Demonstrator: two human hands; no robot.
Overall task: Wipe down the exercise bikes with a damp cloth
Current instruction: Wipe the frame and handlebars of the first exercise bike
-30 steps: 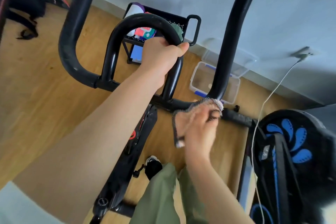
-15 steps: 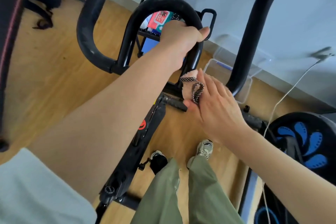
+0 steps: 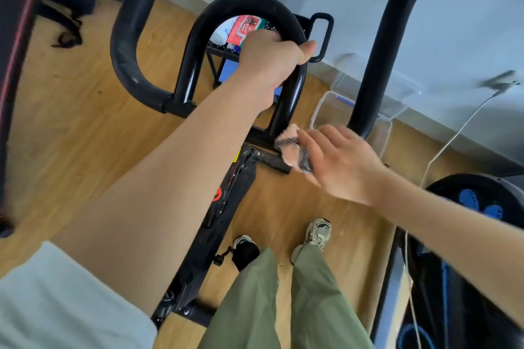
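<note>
The black exercise bike's handlebar [image 3: 129,45] curves across the top of the head view, with an inner loop bar [image 3: 246,3] in the middle. My left hand [image 3: 272,56] is wrapped around the right side of that loop. My right hand [image 3: 340,161] holds a small pink cloth with dark checked trim [image 3: 292,147] and presses it against the base of the loop bar, where it meets the cross piece [image 3: 272,159]. The bike's black frame [image 3: 218,207] runs down toward my feet.
A black wire rack [image 3: 320,34] with packets stands behind the bike by the wall. A clear plastic box [image 3: 326,110] sits on the wooden floor. At right are a black and blue machine [image 3: 476,207] and a white cable [image 3: 453,139]. A black seat [image 3: 17,37] is at left.
My right hand has carried the cloth from the right handlebar post leftward to the base of the inner loop bar. My left hand has stayed gripping the loop.
</note>
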